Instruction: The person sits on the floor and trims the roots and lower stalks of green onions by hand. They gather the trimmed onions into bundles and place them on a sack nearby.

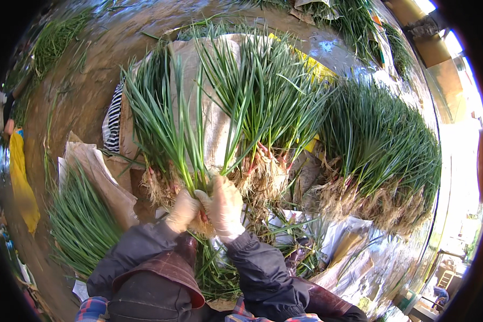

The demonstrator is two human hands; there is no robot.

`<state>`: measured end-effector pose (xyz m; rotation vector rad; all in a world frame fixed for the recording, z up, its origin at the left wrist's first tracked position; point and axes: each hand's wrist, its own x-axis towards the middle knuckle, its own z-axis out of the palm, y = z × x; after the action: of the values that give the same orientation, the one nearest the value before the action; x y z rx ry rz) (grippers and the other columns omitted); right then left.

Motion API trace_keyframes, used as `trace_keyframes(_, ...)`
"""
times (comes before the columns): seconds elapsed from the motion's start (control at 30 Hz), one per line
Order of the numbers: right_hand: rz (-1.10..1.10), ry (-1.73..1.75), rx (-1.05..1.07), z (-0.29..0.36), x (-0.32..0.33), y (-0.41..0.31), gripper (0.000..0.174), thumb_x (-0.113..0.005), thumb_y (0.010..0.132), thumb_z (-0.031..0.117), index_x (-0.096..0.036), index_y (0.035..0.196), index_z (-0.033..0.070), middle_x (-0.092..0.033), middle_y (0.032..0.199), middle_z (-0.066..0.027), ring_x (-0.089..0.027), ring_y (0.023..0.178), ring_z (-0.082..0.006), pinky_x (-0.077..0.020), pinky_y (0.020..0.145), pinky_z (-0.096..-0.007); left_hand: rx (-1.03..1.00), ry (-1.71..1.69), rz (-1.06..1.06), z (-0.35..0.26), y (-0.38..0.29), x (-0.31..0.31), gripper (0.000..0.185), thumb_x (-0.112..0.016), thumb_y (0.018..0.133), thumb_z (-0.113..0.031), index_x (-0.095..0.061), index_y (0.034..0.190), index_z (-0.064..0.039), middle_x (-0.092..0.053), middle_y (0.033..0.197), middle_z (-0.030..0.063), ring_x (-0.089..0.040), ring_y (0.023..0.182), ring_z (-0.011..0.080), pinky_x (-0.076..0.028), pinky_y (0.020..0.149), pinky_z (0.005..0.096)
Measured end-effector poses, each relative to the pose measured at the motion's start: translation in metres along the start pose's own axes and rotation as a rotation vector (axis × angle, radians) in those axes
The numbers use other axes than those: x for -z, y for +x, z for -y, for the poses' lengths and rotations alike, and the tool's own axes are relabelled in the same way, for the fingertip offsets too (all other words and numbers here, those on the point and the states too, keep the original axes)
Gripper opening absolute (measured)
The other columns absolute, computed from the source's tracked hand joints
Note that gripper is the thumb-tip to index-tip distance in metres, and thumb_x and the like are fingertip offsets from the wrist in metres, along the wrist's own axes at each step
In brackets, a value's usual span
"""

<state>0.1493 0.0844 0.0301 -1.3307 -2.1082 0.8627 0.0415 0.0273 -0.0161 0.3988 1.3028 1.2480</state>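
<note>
Both my hands wear pale thin gloves and meet low in the middle of the view. My left hand (183, 211) is closed round the base of a bunch of green onion plants (180, 155), whose long leaves fan upward and whose roots hang below. Against it, my right hand (224, 203) grips stems of the same bunch, its fingers bent. Beyond them a woven sack (215, 116) lies under the leaves. Right of my hands rests a rooted pile of green onions (265, 169), and another pile (161, 181) lies to the left.
A large heap of green onions (382, 161) stands at the right. More leaves (84, 221) lie at the lower left beside brown sacking (100, 173). Loose trimmings (215, 269) lie between my boots. A yellow cloth (23, 181) is at far left, near another person's hand (9, 127).
</note>
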Motion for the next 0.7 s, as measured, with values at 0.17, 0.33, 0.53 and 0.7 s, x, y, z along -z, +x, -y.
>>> trace_keyframes(0.17, -0.042, 0.400, -0.416, -0.006, -0.022, -0.012, 0.015, -0.064, 0.084, 0.009, -0.062, 0.098, 0.006, -0.065, 0.082, -0.0095, -0.064, 0.071, -0.0226, -0.0503, 0.062, -0.0337, 0.013, 0.105, 0.032, -0.003, 0.003, -0.005, 0.030, -0.063, 0.087, -0.006, -0.054, 0.115, -0.004, -0.062, 0.094, 0.0033, -0.059, 0.069, 0.0128, -0.049, 0.053, 0.0251)
trace_keyframes(0.33, -0.267, 1.555, -0.866, -0.055, -0.023, -0.018, 0.009, -0.053, 0.093, 0.013, -0.055, 0.084, 0.011, -0.056, 0.074, 0.0032, -0.050, 0.058, -0.0080, -0.0415, 0.053, -0.0227, 0.446, 0.008, 0.265, -0.041, -0.008, 0.012, 0.050, -0.067, 0.086, -0.020, -0.045, 0.127, -0.002, -0.061, 0.080, 0.0054, -0.059, 0.049, 0.0145, -0.050, 0.038, 0.0235)
trace_keyframes(0.53, 0.853, -0.358, -0.306, -0.118, 0.033, -0.045, 0.023, -0.057, 0.087, 0.030, -0.059, 0.089, 0.007, -0.066, 0.082, -0.0120, -0.067, 0.075, -0.0257, -0.0528, 0.063, -0.0356, 0.253, -0.409, 0.124, -0.080, -0.002, 0.027, 0.070, -0.076, 0.075, -0.010, -0.041, 0.136, -0.006, -0.063, 0.099, 0.0049, -0.064, 0.080, 0.0175, -0.059, 0.063, 0.0324)
trace_keyframes(0.7, -0.113, -0.197, -0.296, -0.121, 0.011, -0.009, 0.022, -0.067, 0.084, 0.026, -0.057, 0.087, 0.007, -0.059, 0.071, -0.0077, -0.057, 0.057, -0.0205, -0.0471, 0.050, -0.0347, 0.269, -0.217, 0.171, -0.071, 0.045, -0.002, 0.041, -0.060, 0.087, -0.007, -0.047, 0.125, 0.003, -0.064, 0.087, 0.0080, -0.055, 0.063, 0.0134, -0.053, 0.054, 0.0257)
